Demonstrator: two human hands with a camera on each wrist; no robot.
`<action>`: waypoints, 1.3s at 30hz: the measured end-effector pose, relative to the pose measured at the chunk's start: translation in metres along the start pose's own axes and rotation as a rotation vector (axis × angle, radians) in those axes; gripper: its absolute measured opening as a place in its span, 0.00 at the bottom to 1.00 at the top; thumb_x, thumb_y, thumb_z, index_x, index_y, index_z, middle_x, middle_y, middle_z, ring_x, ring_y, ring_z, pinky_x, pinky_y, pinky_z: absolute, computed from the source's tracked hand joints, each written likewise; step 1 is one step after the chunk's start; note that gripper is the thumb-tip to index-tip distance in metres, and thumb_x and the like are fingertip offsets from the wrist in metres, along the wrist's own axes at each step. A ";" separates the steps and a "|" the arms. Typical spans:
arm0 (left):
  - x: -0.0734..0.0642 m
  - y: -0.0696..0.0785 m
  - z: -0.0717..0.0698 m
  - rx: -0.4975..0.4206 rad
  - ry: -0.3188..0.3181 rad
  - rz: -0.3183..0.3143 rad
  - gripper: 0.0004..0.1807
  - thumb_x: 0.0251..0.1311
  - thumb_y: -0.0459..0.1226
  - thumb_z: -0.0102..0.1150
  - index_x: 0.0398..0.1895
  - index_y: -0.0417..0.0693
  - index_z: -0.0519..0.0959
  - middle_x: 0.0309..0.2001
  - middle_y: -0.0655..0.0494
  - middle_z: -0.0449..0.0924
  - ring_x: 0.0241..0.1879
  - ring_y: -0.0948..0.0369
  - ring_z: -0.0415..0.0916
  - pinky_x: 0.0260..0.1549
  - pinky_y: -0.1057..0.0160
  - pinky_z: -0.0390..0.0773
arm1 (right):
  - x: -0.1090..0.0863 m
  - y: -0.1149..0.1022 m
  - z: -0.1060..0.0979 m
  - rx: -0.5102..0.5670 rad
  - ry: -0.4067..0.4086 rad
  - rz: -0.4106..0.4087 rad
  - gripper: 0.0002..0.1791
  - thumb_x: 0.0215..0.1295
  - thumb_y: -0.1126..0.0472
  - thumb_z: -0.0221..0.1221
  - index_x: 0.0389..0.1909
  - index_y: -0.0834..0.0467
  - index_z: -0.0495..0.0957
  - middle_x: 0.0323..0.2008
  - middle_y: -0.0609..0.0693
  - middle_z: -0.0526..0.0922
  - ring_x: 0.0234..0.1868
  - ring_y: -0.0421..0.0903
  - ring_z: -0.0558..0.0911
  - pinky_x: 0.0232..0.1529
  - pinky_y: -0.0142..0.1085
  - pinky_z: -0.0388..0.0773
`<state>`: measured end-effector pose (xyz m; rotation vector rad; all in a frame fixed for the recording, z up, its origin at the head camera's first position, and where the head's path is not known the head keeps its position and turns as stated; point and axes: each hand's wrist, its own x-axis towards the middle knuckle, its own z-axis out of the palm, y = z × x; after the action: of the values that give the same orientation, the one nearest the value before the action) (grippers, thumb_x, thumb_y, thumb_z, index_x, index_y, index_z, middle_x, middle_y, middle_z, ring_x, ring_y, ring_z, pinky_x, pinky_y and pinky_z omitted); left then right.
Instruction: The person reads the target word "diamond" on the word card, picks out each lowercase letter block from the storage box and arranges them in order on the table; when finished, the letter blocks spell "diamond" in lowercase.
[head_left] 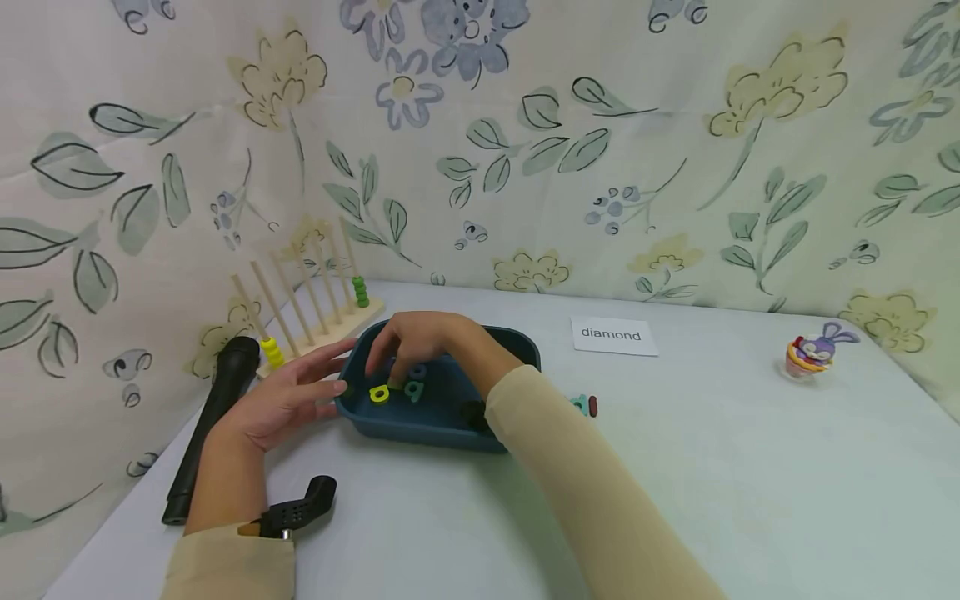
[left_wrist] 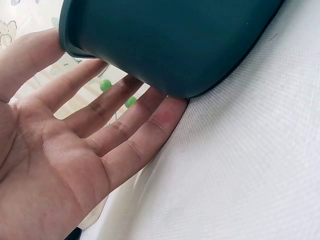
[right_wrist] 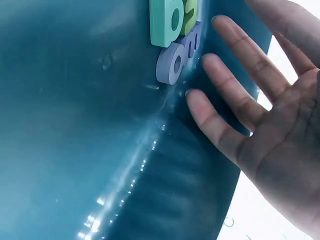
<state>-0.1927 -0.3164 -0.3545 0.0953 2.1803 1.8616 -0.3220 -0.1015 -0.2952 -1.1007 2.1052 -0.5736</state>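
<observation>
A dark blue tub (head_left: 431,431) stands on the table, with several small letter pieces inside. My left hand (head_left: 288,400) is at the tub's left end; in the left wrist view its extended fingers (left_wrist: 135,150) touch the outer wall and the thumb is at the rim. My right hand (head_left: 416,342) reaches down into the tub, fingertips close over a yellow letter (head_left: 379,394) and a teal letter (head_left: 413,391). The right wrist view shows its fingers spread and relaxed beside a purple round letter (right_wrist: 170,64) and a green piece (right_wrist: 189,18).
Behind the left hand stands a wooden peg rack (head_left: 330,332) with yellow and green beads. A black rod (head_left: 213,429) lies on the left. A card reading "diamond" (head_left: 613,336) is behind the tub. A dark red piece (head_left: 593,406) lies by the right sleeve; a bunny figurine (head_left: 813,354) is far right.
</observation>
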 end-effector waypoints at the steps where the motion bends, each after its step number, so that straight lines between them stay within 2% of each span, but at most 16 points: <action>1: 0.000 0.000 0.000 -0.002 -0.003 0.001 0.39 0.74 0.41 0.57 0.84 0.58 0.53 0.84 0.44 0.44 0.78 0.40 0.54 0.60 0.56 0.77 | 0.001 0.000 0.001 -0.012 -0.005 0.009 0.18 0.65 0.67 0.69 0.54 0.49 0.87 0.56 0.43 0.85 0.59 0.40 0.79 0.69 0.42 0.73; 4: 0.001 -0.001 -0.001 -0.011 -0.005 0.005 0.38 0.75 0.40 0.57 0.84 0.57 0.53 0.84 0.44 0.44 0.78 0.39 0.54 0.59 0.58 0.78 | 0.004 -0.001 0.003 -0.045 -0.016 0.021 0.18 0.65 0.66 0.68 0.54 0.47 0.87 0.58 0.43 0.84 0.60 0.41 0.78 0.70 0.44 0.72; 10: 0.001 0.000 -0.001 -0.028 -0.011 0.012 0.38 0.75 0.40 0.57 0.84 0.57 0.53 0.84 0.43 0.43 0.77 0.40 0.54 0.56 0.62 0.79 | 0.011 -0.004 0.007 -0.123 -0.071 0.019 0.22 0.63 0.66 0.70 0.57 0.44 0.86 0.59 0.42 0.81 0.59 0.41 0.76 0.69 0.42 0.71; 18: 0.000 0.001 0.000 -0.004 -0.007 0.008 0.39 0.75 0.41 0.57 0.84 0.57 0.53 0.84 0.43 0.45 0.74 0.45 0.61 0.57 0.60 0.79 | 0.013 -0.004 0.011 -0.194 -0.103 0.050 0.21 0.65 0.68 0.67 0.55 0.44 0.86 0.46 0.45 0.81 0.46 0.43 0.75 0.46 0.34 0.75; 21: 0.000 0.001 0.000 -0.003 -0.004 0.008 0.39 0.75 0.41 0.57 0.84 0.58 0.53 0.84 0.42 0.45 0.73 0.47 0.62 0.57 0.61 0.79 | 0.013 -0.005 0.013 -0.205 -0.092 0.058 0.18 0.65 0.69 0.67 0.51 0.46 0.86 0.46 0.46 0.80 0.45 0.44 0.76 0.43 0.33 0.75; 30: 0.000 -0.005 0.000 -0.005 -0.004 0.004 0.38 0.75 0.41 0.56 0.84 0.58 0.53 0.83 0.42 0.46 0.67 0.57 0.69 0.56 0.62 0.80 | 0.013 -0.006 0.019 -0.269 -0.072 0.155 0.14 0.66 0.67 0.66 0.46 0.45 0.83 0.50 0.46 0.78 0.46 0.45 0.76 0.41 0.33 0.77; 39: 0.000 -0.003 0.000 -0.009 -0.012 0.018 0.38 0.76 0.40 0.56 0.84 0.57 0.53 0.83 0.41 0.46 0.64 0.62 0.72 0.56 0.61 0.80 | 0.010 -0.008 0.019 -0.267 -0.026 0.169 0.10 0.66 0.63 0.68 0.42 0.44 0.83 0.49 0.44 0.79 0.48 0.45 0.77 0.44 0.36 0.78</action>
<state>-0.1922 -0.3171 -0.3575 0.1252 2.1697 1.8756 -0.3082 -0.1150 -0.3062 -1.0510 2.2713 -0.2000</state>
